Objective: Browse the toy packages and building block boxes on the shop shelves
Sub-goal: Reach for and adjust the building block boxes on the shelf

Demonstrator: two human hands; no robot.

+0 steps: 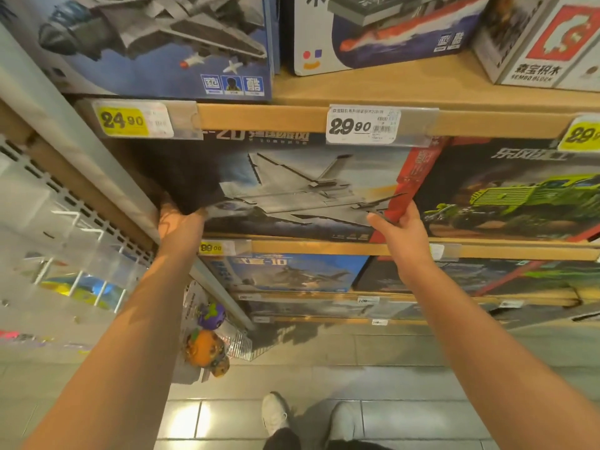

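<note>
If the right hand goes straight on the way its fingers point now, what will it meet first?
The right hand already touches the right edge of the grey jet box. Going on, it would probably meet that box's red side, though depth is unclear.

A toy shop: price tags [363, 125] front wooden shelves [292, 118] of apparently building-block boxes [292, 190].

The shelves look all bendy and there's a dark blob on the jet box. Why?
Head view: the wide lens curves the shelves; the blob is shadow on the jet box above the left hand; ceiling light glares off the floor.
</note>
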